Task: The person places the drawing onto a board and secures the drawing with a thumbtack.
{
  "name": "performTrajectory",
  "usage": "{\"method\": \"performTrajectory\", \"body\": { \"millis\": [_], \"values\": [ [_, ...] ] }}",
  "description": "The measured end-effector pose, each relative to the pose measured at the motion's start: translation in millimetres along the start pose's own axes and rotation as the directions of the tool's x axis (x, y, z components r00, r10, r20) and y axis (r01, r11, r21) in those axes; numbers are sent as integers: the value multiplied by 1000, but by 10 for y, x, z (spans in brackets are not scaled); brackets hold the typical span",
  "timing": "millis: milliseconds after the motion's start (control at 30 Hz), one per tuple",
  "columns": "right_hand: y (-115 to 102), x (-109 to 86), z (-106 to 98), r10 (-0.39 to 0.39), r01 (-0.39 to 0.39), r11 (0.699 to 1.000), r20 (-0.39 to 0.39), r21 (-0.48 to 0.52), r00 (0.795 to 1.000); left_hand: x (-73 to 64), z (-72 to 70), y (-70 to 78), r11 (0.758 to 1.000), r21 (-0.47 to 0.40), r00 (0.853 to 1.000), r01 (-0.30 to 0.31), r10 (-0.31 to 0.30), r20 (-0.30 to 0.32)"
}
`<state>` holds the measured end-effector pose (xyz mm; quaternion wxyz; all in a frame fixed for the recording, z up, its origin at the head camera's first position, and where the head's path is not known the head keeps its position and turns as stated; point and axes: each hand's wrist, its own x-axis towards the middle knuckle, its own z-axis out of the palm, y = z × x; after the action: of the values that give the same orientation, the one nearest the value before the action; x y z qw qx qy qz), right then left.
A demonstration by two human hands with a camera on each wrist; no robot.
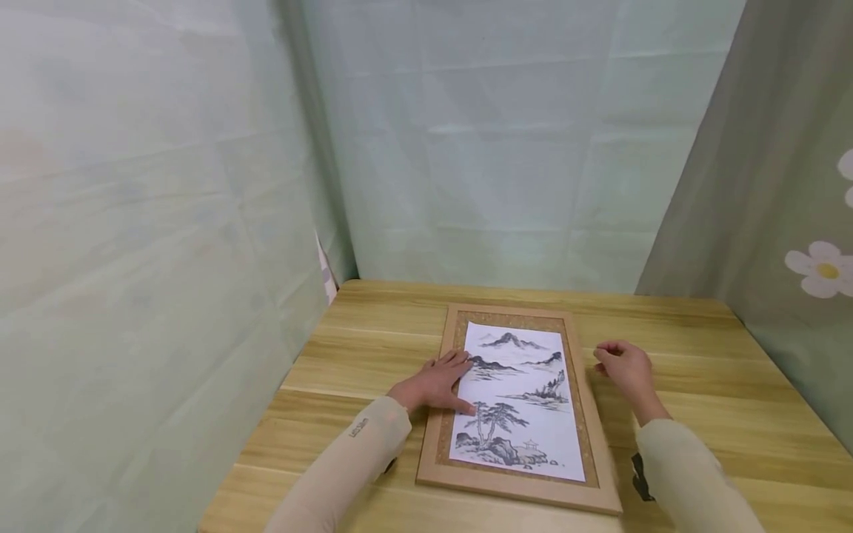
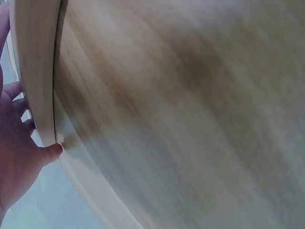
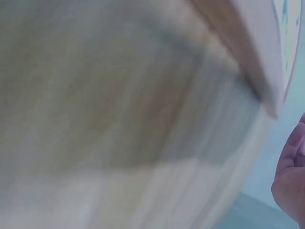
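Note:
A framed board with a light wooden border (image 1: 513,486) lies flat on the table, tilted slightly in the head view. On its brown speckled backing (image 1: 513,322) is a white sheet with an ink landscape (image 1: 533,418) of mountains, pines and a small pavilion. My left hand (image 1: 440,381) rests on the left side, fingers spread across the border and onto the sheet's edge. In the left wrist view, its thumb (image 2: 51,153) overlaps the board's edge (image 2: 35,62). Just right of the board, my right hand (image 1: 626,370) has loosely bent fingers, with nothing visible in them.
The wood-grain table (image 1: 360,348) extends around the board on all sides. Pale green cloth (image 1: 500,163) hangs behind and at the left; darker cloth with white flowers (image 1: 826,270) hangs at the right. A black object (image 1: 641,477) shows beside my right sleeve.

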<state>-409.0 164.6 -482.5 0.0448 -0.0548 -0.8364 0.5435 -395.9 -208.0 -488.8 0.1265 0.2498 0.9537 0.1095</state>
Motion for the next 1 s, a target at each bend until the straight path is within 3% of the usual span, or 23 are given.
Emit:
{"method": "performTrajectory", "body": {
  "millis": [333, 600, 1000],
  "values": [
    [-265, 272, 298, -39, 41, 998, 60, -40, 997, -7, 5, 7, 1000, -4, 1000, 0, 0, -2],
    [-370, 452, 569, -20, 24, 999, 117, -31, 993, -13, -1, 31, 1000, -15, 1000, 1, -1, 3],
    [-423, 570, 829, -39, 44, 998, 98, -52, 994, -40, 17, 63, 1000, 7, 1000, 10, -10, 0]
  ]
}}
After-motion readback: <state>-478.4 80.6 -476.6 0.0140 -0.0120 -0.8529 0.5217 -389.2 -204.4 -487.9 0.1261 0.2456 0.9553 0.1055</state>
